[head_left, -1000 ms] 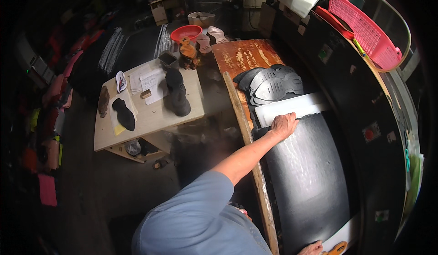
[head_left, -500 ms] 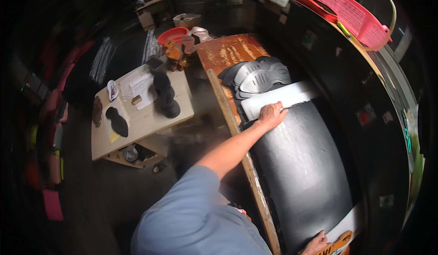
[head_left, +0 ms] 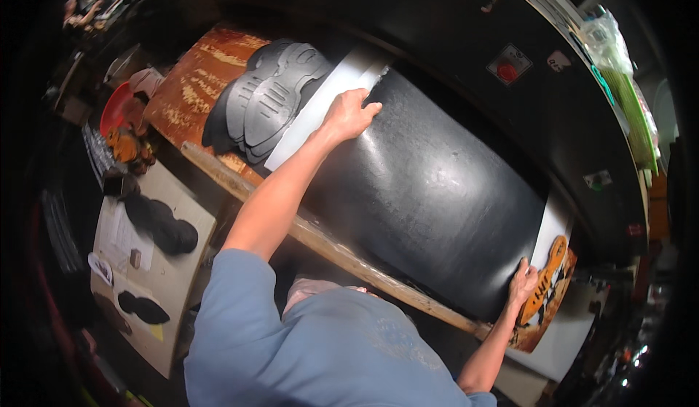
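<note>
A wide black sheet (head_left: 429,181), rubber-like and shiny, lies over a white board (head_left: 329,94) on the wooden bench. At its left end my left hand (head_left: 351,114) grips the edge, fingers bent and the thumb against the sheet. The near right corner is held by my right hand (head_left: 522,285), closed with the thumb pointing up. Right beside that hand lies an orange sole-shaped template (head_left: 546,279) with slots cut in it. Beyond my left hand, several grey-black sole-shaped pieces (head_left: 266,101) are heaped on the bench.
A worn brown bench top (head_left: 193,79) has a raised wooden front edge (head_left: 320,241). Behind it rises a dark panel (head_left: 444,36). To the left stands a pale table (head_left: 171,196) with black sole pieces (head_left: 164,225); a red basin (head_left: 114,108) is farther off.
The view has swung to the right, so the bench now runs across it and my right hand shows fully. Both hands stay at the two ends of the black sheet.
</note>
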### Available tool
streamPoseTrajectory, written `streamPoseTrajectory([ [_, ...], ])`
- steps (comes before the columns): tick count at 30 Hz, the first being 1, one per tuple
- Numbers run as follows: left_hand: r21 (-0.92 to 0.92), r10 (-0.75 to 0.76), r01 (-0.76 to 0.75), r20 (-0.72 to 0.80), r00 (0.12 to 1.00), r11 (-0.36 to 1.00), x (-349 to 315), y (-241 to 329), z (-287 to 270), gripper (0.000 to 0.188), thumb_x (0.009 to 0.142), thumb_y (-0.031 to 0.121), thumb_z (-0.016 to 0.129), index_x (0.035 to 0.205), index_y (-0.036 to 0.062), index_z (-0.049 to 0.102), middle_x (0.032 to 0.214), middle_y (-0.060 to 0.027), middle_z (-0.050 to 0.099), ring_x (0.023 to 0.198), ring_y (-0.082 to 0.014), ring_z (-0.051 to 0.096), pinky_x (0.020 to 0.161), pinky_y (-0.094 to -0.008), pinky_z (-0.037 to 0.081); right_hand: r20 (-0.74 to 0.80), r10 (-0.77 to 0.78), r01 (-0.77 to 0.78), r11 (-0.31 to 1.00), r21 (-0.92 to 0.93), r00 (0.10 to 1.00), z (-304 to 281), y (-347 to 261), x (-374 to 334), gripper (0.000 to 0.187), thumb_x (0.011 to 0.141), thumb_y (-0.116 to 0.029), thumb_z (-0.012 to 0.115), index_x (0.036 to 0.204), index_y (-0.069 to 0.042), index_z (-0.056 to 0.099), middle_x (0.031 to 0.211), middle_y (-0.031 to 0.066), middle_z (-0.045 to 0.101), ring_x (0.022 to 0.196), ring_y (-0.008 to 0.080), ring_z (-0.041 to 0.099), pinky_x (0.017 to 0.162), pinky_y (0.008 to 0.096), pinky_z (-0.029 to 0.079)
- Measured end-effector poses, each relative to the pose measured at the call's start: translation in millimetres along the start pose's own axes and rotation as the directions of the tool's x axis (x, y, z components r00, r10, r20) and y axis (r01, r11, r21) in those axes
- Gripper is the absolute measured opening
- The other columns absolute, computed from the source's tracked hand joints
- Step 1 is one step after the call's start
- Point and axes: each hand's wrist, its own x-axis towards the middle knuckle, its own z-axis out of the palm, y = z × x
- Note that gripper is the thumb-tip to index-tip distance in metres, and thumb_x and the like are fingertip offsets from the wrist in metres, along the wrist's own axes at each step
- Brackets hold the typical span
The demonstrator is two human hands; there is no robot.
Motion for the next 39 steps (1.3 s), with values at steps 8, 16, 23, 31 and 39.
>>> streamPoseTrajectory([
  [8,-0.169,0.168,-0.192,-0.145,0.975,0.967,-32.8,-43.9,-106.3,0.023,0.102,0.019,0.074,0.096,-0.0029,0.068,0.085,0.0028,0.06,0.082,-0.0076,0.053,0.071,-0.0282,0.045,0.029,0.01,-0.023,0.862,0.507,1.0,23.7,-111.9,-54.9,0.034,0.105,-0.031,0.069,0.099,0.003,0.067,0.08,0.0059,0.06,0.076,0.0164,0.052,0.07,0.0354,0.047],
  [16,0.21,0.152,-0.103,-0.232,0.961,0.972,-29.7,-119.4,-106.8,0.038,0.104,0.028,0.07,0.111,-0.0098,0.068,0.092,-0.0182,0.072,0.086,-0.0207,0.062,0.082,-0.04,0.052,0.065,-0.111,0.088,0.954,0.286,0.992,13.6,-188.2,5.9,0.032,0.099,-0.029,0.07,0.088,0.001,0.067,0.074,0.0215,0.068,0.073,0.0403,0.072,0.069,0.0454,0.056],
  [23,0.216,0.237,-0.175,-0.31,0.921,0.961,-54.4,-67.6,-39.0,0.037,0.104,0.024,0.07,0.113,-0.0125,0.069,0.097,-0.0215,0.076,0.086,-0.0229,0.065,0.084,-0.0402,0.053,0.015,-0.173,0.156,0.921,0.357,0.985,9.0,-137.1,69.3,0.032,0.1,-0.031,0.07,0.085,-0.003,0.068,0.074,0.0219,0.071,0.073,0.0418,0.073,0.068,0.0473,0.058],
  [31,-0.119,0.242,-0.261,-0.15,0.959,0.958,-59.2,56.0,95.3,0.027,0.106,0.019,0.066,0.108,-0.0084,0.07,0.088,-0.0096,0.069,0.082,-0.0153,0.059,0.075,-0.0343,0.051,-0.17,-0.109,0.162,0.928,0.335,0.979,-40.3,28.5,119.5,0.033,0.101,-0.033,0.071,0.089,-0.002,0.072,0.069,0.0073,0.064,0.065,0.0173,0.056,0.062,0.0364,0.046],
  [39,-0.076,0.285,-0.28,0.057,0.957,0.957,-10.2,152.3,201.2,0.038,0.103,0.027,0.066,0.105,-0.0105,0.067,0.091,-0.0289,0.072,0.088,-0.044,0.071,0.081,-0.0488,0.054,-0.256,0.163,-0.178,0.983,-0.036,0.953,-95.9,148.6,55.3,0.044,0.104,-0.043,0.067,0.094,0.0,0.069,0.076,0.0118,0.065,0.07,0.0219,0.059,0.07,0.042,0.05],
])
